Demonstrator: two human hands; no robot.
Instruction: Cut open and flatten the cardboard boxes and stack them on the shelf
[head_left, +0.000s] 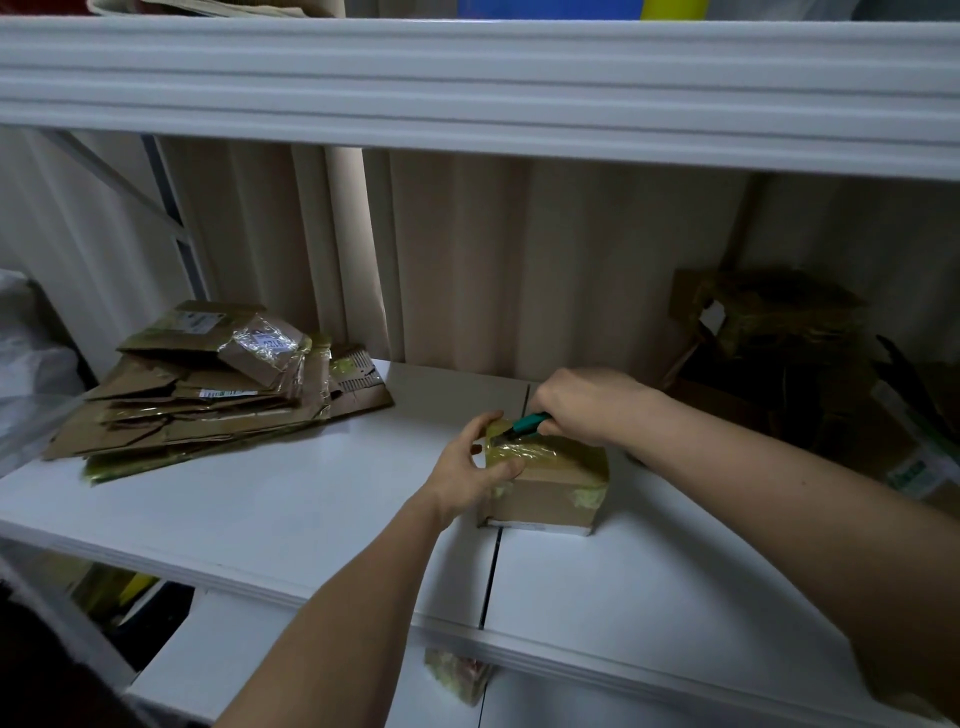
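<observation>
A small taped box (548, 486) sits on the white shelf (291, 514), over the seam between two boards. The left hand (475, 467) grips the box's left top corner, fingers curled on the yellowish tape. The right hand (584, 405) holds a teal cutter (524, 425), its tip at the tape on the box top. A stack of flattened boxes (208, 389) lies well apart to the left. More cardboard (769, 332) stands in the dark at right.
</observation>
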